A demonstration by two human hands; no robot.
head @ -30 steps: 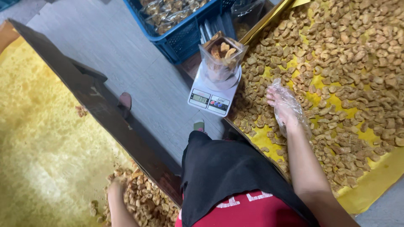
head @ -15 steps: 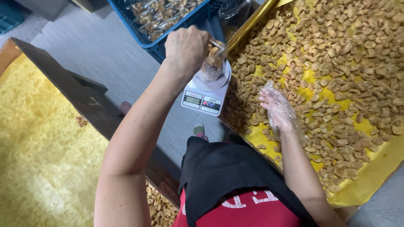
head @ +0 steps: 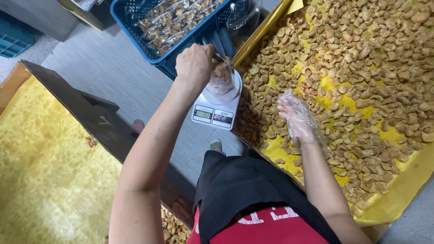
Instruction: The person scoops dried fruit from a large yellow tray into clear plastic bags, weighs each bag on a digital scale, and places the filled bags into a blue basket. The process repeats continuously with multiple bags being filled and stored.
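left hand (head: 195, 67) fingers pinch the rim of a clear bag of fried snack pieces (head: 221, 77) on a small white scale (head: 215, 108), having just reached up to it; gloved right hand (head: 297, 118) stays spread, holding nothing, over the yellow-lined snack tray (head: 398, 199)

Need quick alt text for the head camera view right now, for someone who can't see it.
The left hand grips a clear bag of fried snack pieces on a white kitchen scale. The right hand, in a plastic glove, rests on the snack pieces spread over yellow paper.
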